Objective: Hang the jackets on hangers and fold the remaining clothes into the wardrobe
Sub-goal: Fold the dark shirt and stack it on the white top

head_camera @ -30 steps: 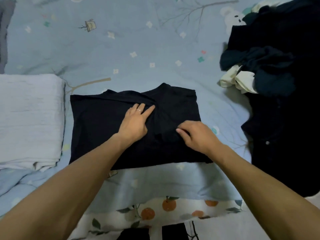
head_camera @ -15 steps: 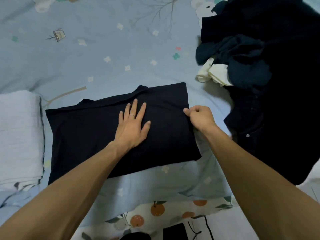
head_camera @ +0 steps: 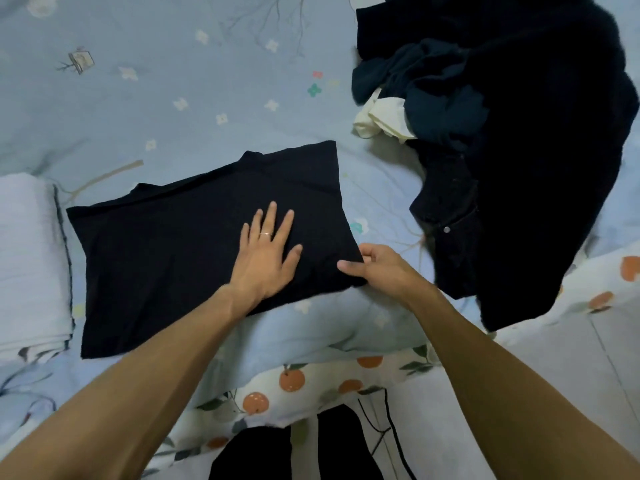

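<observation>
Since half a second ago the right hand (head_camera: 381, 268) has slid from the far right corner of the black garment (head_camera: 194, 244) down to its near right corner, while the left hand (head_camera: 268, 256) has kept its place, pressing on the cloth.

At the far left lies a folded white blanket (head_camera: 27, 265) on the blue bedsheet (head_camera: 156, 109), its edge just beside the garment. The garment itself is laid flat in a rough rectangle in the middle of the bed, collar pointing away. The left hand rests on its right half with fingers straight and spread (a ring shows on one finger), palm down. The right hand pinches the near right corner between thumb and curled fingers. Further right, well apart from the folded piece, sits a heap of dark clothes (head_camera: 519, 133) with a cream-coloured item (head_camera: 381, 121) poking out at its left edge; a button shows on one dark piece, which may be a jacket.

The step in hand looks like folding: the garment is partly folded and the corner is being squared or readied for another fold. The next move likely calls for lifting that corner across to the left while the flat hand holds the crease line, keeping the edges aligned so the layers do not slip.

No brand, label or writing can be read anywhere; the sheet carries only printed flowers, branches and oranges.
</observation>
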`<state>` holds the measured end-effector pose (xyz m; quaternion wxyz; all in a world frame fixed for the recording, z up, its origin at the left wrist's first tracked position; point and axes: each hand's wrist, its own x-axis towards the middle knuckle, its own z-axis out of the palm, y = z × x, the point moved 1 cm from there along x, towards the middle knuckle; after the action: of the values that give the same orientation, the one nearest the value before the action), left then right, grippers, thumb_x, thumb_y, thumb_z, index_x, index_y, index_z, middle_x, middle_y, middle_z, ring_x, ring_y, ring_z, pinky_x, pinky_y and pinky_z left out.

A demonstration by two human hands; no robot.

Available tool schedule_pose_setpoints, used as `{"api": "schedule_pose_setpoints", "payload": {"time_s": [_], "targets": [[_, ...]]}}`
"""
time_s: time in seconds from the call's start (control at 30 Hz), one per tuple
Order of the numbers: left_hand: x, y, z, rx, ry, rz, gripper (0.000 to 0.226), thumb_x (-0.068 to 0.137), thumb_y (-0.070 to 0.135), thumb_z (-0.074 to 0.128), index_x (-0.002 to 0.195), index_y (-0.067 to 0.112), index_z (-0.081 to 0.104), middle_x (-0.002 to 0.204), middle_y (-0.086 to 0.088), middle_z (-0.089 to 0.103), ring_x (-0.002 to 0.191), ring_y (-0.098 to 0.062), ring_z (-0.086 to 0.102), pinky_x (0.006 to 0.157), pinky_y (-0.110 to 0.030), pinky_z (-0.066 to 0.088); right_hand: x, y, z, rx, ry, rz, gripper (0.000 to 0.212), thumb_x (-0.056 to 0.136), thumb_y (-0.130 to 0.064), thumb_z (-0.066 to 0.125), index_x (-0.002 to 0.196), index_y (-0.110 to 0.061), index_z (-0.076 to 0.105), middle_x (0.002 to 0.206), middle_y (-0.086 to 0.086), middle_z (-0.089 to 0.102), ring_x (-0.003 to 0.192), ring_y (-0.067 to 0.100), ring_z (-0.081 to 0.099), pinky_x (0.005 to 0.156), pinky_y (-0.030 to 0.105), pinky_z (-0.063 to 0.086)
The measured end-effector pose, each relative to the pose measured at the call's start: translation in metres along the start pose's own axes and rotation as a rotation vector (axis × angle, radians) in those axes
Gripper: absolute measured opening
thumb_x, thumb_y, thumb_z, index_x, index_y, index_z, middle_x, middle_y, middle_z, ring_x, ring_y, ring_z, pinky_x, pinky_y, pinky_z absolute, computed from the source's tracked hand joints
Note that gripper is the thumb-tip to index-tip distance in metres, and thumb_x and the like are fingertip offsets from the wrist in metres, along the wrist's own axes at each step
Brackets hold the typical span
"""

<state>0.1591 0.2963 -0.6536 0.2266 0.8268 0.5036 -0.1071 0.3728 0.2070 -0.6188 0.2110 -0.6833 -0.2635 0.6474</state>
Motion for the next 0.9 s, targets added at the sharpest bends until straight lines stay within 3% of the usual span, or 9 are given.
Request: {"api": "schedule_pose_setpoints", "payload": {"time_s": [0.13,0.33,0.53,0.63,0.7,0.77,0.8,0.87,0.9], "targets": [[-0.041,0.012,0.022,0.016,0.034,-0.06,0.065,0.099,0.054,0.014,0.158,0.026,0.007,0.165,-0.008,-0.004,0.151,-0.029,-0.004,0.121,-0.046,-0.002,-0.009,0.01,-0.005,-0.239,0.305,-0.058,0.021,0.094,-0.024,0.064,0.075,-0.02,0.057,0.067,-0.007,0.056,0.069,0.014,0.056,0.06,0.026,0.041],[-0.101,0.007,0.023,-0.025,0.011,-0.17,0.064,0.1,0.051,0.018,0.158,0.024,0.009,0.165,-0.009,-0.002,0.152,-0.028,-0.003,0.123,-0.046,0.0,-0.039,-0.002,0.014,-0.738,0.5,-0.135,0.014,0.093,-0.021,0.057,0.103,-0.012,0.054,0.101,0.005,0.057,0.092,0.027,0.055,0.078,0.035,0.044],[-0.153,-0.043,0.011,0.016,0.027,-0.327,0.074,0.089,0.026,0.046,0.156,0.012,0.018,0.163,-0.015,0.01,0.15,-0.033,0.01,0.123,-0.048,0.006,-0.054,-0.018,0.058,-1.066,0.336,-0.395,0.036,0.094,-0.019,0.055,0.13,-0.013,0.05,0.131,0.008,0.05,0.117,0.028,0.048,0.098,0.036,0.04],[-0.163,-0.076,0.019,0.118,0.063,-0.4,0.073,0.091,0.02,0.054,0.155,0.01,0.021,0.163,-0.013,0.017,0.148,-0.034,0.017,0.122,-0.05,0.015,-0.034,-0.003,0.092,-1.285,0.198,-0.425,0.074,0.089,-0.014,0.058,0.154,-0.014,0.023,0.16,0.014,0.02,0.148,0.033,0.016,0.121,0.045,0.016],[-0.162,-0.101,0.029,0.15,0.119,-0.436,0.07,0.092,0.019,0.056,0.154,0.012,0.025,0.161,-0.012,0.022,0.147,-0.034,0.02,0.121,-0.049,0.014,-0.014,0.011,0.113,-1.408,0.176,-0.369,0.088,0.089,-0.013,0.059,0.157,-0.015,0.005,0.164,0.015,0.002,0.151,0.035,-0.001,0.123,0.052,0.005],[-0.158,-0.121,0.03,0.11,0.194,-0.468,0.067,0.088,0.012,0.059,0.15,0.011,0.037,0.156,-0.014,0.034,0.142,-0.036,0.031,0.118,-0.048,0.019,-0.002,0.015,0.12,-1.449,0.228,-0.349,0.08,0.091,-0.009,0.054,0.157,-0.012,0.01,0.164,0.017,0.008,0.151,0.036,0.006,0.121,0.053,0.009],[-0.158,-0.127,0.025,0.052,0.232,-0.492,0.061,0.084,0.005,0.06,0.144,0.009,0.047,0.148,-0.016,0.045,0.134,-0.037,0.041,0.113,-0.049,0.029,0.0,0.013,0.12,-1.43,0.267,-0.372,0.068,0.09,-0.006,0.051,0.153,-0.009,0.025,0.159,0.019,0.022,0.148,0.037,0.02,0.118,0.052,0.018],[-0.154,-0.133,0.007,-0.026,0.249,-0.529,0.041,0.08,-0.004,0.055,0.118,0.008,0.065,0.116,-0.016,0.065,0.104,-0.039,0.06,0.084,-0.045,0.05,-0.003,0.002,0.112,-1.302,0.343,-0.463,0.04,0.083,0.001,0.046,0.121,0.0,0.061,0.125,0.024,0.059,0.117,0.042,0.055,0.09,0.049,0.045],[-0.16,-0.134,-0.008,-0.018,0.232,-0.537,0.03,0.079,-0.005,0.052,0.102,0.007,0.066,0.098,-0.015,0.066,0.089,-0.039,0.061,0.068,-0.042,0.048,-0.013,-0.009,0.112,-1.277,0.355,-0.491,0.03,0.079,0.004,0.045,0.1,0.002,0.066,0.102,0.023,0.065,0.096,0.042,0.062,0.071,0.045,0.044]]}}
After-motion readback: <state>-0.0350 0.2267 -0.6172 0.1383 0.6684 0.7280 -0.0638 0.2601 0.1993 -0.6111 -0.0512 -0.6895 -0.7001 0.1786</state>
